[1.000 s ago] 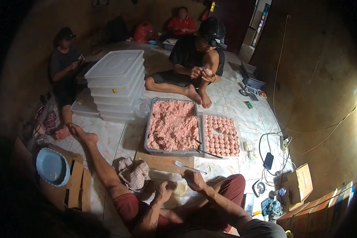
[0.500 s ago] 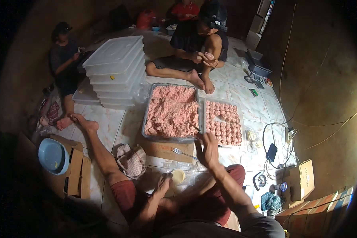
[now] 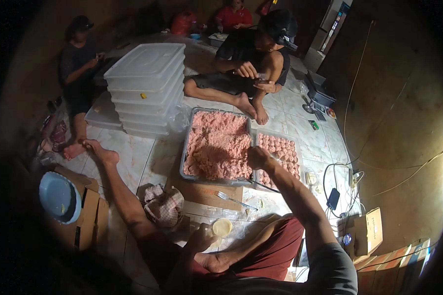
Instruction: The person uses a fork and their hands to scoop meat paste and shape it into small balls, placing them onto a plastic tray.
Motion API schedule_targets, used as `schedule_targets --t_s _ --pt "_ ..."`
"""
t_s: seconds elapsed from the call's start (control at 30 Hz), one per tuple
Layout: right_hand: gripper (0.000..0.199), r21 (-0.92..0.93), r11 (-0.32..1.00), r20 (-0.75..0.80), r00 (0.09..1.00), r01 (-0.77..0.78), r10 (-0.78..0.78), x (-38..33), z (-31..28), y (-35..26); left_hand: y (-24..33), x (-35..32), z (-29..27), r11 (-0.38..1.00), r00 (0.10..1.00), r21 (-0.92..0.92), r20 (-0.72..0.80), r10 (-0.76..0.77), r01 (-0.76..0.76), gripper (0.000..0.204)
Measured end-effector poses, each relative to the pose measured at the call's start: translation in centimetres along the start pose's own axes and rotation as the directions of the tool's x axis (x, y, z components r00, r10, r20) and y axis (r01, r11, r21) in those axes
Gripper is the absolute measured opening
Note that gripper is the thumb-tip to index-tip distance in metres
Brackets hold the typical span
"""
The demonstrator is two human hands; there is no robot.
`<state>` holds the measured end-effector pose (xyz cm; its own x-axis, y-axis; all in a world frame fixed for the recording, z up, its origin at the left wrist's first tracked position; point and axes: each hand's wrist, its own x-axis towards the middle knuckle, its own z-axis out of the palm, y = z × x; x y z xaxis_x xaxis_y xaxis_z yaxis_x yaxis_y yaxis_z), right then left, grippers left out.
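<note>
My right hand (image 3: 261,158) is closed at the right edge of a grey tub (image 3: 183,160) heaped with pink minced mixture (image 3: 216,142). The thin utensil it held a moment ago is hidden from me now. Under my right forearm sits a shallow tray (image 3: 285,133) with rows of small pink mounds. Low in front of me, my left hand (image 3: 203,238) has its fingers curled beside a round cup (image 3: 222,227) with pale yellowish contents. What those fingers hold, I cannot make out. A metal fork (image 3: 234,199) lies partly on a cardboard piece (image 3: 206,194) below the tub.
Stacked translucent lidded boxes (image 3: 145,83) stand at left. A checked cloth (image 3: 163,204) lies by my leg; a blue basin (image 3: 60,197) rests on cardboard. Across the tub sits a person (image 3: 251,54) working with both hands. Cables and a phone (image 3: 333,197) are at right.
My view has shifted slightly. My right hand has turned, hiding the utensil, and its forearm now crosses the tray. My left hand remains low beside the cup. The person opposite has parted their hands.
</note>
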<state>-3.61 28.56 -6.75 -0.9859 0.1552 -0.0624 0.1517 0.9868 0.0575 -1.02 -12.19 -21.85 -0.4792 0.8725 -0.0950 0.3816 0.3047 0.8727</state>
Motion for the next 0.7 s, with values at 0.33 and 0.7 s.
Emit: schedule_targets --t_s 0.33,0.7 --pt "0.015 -0.02 0.958 -0.028 0.958 -0.287 0.287 -1.8 -9.0 2.1 3.3 1.7 -2.4 0.999 1.0 -0.024 0.013 -0.026 0.027 0.028" --pt "0.013 -0.356 0.911 -0.326 0.941 -0.207 0.086 3.8 -1.9 1.0 -0.4 1.2 -1.0 0.989 0.999 0.144 0.029 0.023 -0.027 0.029"
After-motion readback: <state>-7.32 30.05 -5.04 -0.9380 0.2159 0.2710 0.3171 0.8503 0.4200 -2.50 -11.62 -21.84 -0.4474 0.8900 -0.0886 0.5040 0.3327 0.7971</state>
